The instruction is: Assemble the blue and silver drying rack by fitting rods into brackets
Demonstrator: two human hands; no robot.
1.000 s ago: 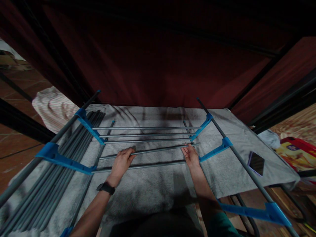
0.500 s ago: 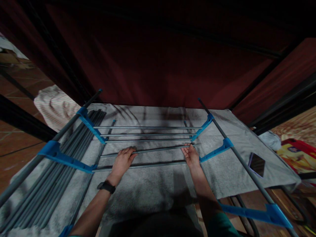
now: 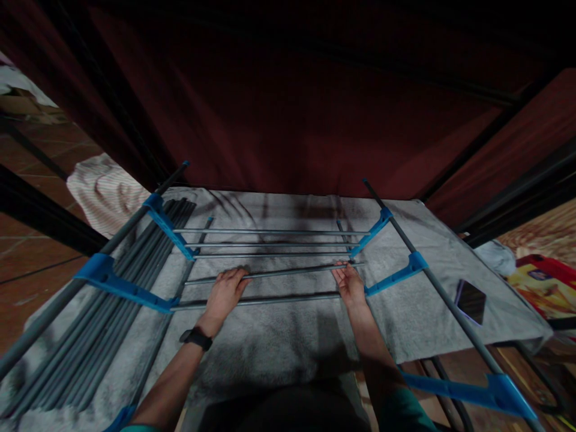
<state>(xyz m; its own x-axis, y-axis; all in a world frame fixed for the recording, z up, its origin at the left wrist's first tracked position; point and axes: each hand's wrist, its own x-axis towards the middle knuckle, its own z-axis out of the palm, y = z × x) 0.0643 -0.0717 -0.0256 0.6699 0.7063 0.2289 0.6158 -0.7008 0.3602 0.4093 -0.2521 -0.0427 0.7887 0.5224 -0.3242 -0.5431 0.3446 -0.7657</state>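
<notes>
A loose grey metal tube (image 3: 288, 272) lies across both of my hands, its ends free of the blue brackets. My left hand (image 3: 225, 292) is closed over its left part, and a dark band sits on that wrist. Near its right end, my right hand (image 3: 350, 284) grips the tube with palm turned up and fingers curled. Just below, another tube (image 3: 288, 299) runs from the left blue bracket (image 3: 130, 291) toward the right blue bracket (image 3: 396, 276). Farther back, three crossbars (image 3: 270, 245) span a second pair of brackets. Long grey uprights (image 3: 443, 297) carry the brackets.
Several loose grey tubes (image 3: 103, 318) lie bundled at the left on a grey cloth (image 3: 279, 354). A phone (image 3: 470, 301) rests on the cloth at the right. Beyond the cloth hangs a dark red curtain (image 3: 297, 132). A red and yellow package (image 3: 542, 285) stands at far right.
The view has shifted slightly. Both hands keep the same hold on the tube, which has hardly moved.
</notes>
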